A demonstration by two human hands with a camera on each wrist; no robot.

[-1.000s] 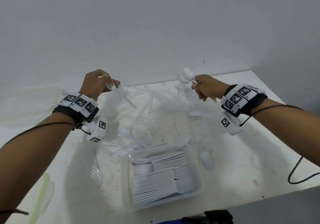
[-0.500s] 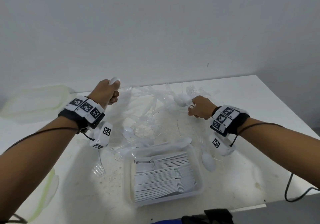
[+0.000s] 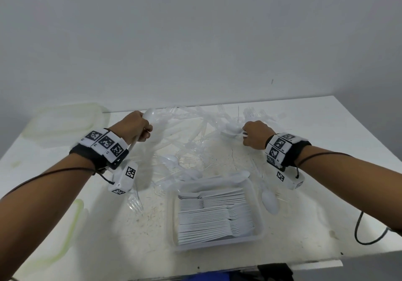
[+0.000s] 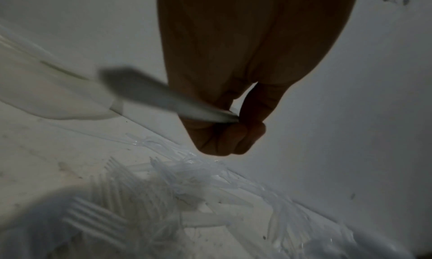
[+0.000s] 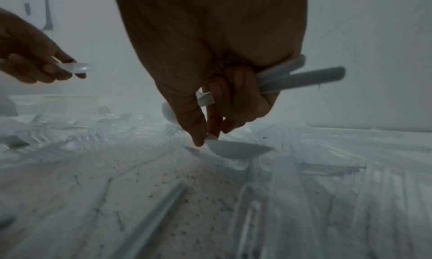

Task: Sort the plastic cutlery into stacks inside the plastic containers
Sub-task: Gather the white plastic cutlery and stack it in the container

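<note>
A heap of clear and white plastic cutlery (image 3: 195,128) lies at the back of the white table (image 3: 326,193). My left hand (image 3: 139,128) grips a white spoon (image 3: 150,113) above the heap's left side; the left wrist view shows that spoon (image 4: 149,94) held in the fist (image 4: 222,133). My right hand (image 3: 252,135) is down at the heap's right side. It holds a bundle of white handles (image 5: 301,78) in its curled fingers while thumb and forefinger pinch the bowl edge of another spoon (image 5: 233,150). The clear container (image 3: 260,226) in front holds stacked white spoons (image 3: 213,215).
A second clear container (image 3: 65,122) stands at the back left and a lid with a green rim (image 3: 69,233) lies at the front left. Loose spoons (image 3: 269,200) and a clear fork (image 3: 134,202) lie beside the container. A black cable (image 3: 365,233) hangs at the right edge.
Both hands have come down from raised positions toward the heap. My right hand has dropped onto the heap's right side and pinches a spoon there; my left hand still holds its spoon.
</note>
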